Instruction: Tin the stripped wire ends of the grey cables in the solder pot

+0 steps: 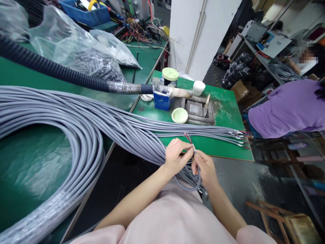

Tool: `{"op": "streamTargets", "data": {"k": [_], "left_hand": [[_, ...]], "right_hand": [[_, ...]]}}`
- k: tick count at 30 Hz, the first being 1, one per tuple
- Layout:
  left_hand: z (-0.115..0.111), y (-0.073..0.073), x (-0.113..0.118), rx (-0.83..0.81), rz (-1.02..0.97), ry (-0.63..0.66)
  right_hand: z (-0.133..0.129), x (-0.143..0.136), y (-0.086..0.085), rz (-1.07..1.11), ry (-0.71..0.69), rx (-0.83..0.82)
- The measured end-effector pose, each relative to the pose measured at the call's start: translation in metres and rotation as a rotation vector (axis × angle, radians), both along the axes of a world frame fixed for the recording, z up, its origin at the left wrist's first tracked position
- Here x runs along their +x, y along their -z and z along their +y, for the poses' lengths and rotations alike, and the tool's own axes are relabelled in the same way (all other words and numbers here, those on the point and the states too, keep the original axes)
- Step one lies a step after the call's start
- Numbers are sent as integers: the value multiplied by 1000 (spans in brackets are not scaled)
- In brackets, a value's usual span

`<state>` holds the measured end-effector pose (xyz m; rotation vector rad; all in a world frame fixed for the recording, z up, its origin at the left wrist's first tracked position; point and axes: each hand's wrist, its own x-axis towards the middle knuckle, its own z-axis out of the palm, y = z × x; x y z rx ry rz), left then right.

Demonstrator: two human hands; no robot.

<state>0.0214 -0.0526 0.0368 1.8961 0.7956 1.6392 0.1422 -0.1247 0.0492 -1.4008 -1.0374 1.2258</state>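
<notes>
Watching from my remote seat through the head camera, I find a thick coil of smooth grey cables (93,139) left of the square-sided blue box (161,102), fanning rightward, probably so the ends lie within reach. A ribbed black hose (63,69) meets the box from that side, its nozzle pointing towards a sooty square metal frame (212,118), perhaps to draw fumes. Nearer the body than the box, my left hand (177,154) pinches a single grey cable (194,151) near its tip, thumb against forefinger; my right hand (205,167) is closed around it just below, seemingly steadying it while its coloured wires (188,137) fan free. Farther right of the box lie more wire-tipped cable ends (238,136), roughly aligned, likely for easy picking.
</notes>
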Motion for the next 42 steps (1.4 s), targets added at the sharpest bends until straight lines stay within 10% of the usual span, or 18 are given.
{"op": "streamTargets", "data": {"k": [4, 9, 14, 23, 29, 34, 42], "left_hand": [[-6, 3, 4, -10, -4, 62], [-11, 4, 12, -419, -206, 145], [-9, -7, 17, -825, -502, 332], [-4, 5, 16, -1012, -635, 384], [17, 8, 2, -867, -620, 209], [40, 16, -19, -541, -238, -31], [42, 28, -15, -280, 122, -58]], "right_hand": [[12, 3, 4, 278, 42, 8], [24, 1, 5, 334, 111, 63], [27, 0, 0, 82, 249, 202], [33, 13, -15, -352, 236, 369], [53, 22, -30, -467, 208, 294], [100, 39, -42, -567, 125, 307], [181, 39, -40, -840, -133, 223]]}}
